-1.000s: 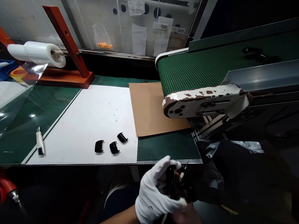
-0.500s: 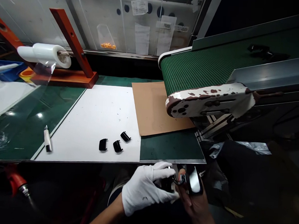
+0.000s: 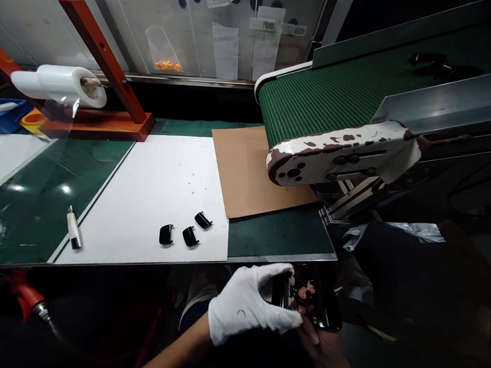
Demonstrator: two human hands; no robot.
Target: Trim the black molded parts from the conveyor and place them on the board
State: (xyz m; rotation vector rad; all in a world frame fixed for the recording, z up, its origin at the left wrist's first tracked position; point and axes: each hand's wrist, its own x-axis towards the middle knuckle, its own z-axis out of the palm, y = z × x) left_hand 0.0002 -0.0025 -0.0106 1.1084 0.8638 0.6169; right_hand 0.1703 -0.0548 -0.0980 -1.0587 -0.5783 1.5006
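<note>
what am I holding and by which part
Left hand grips a black piece by opposite edges; right hand holds a glossy black part, exact grip too dark to tell.

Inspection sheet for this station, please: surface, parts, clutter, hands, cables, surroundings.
Surface: white sheet and brown cardboard on the green table; tiny dark marks or scraps dot both.
Parts: three black pieces lie apart near the white sheet's front edge.
Clutter: cutter at the white sheet's left border.
Hands: left hand, white-gloved, grips a dark part; right hand, bare, holds a glossy black part; whether these join is unclear.
Cables: hose or cord on a red tool below the table.
Surroundings: green conveyor right; film roll left.
</note>
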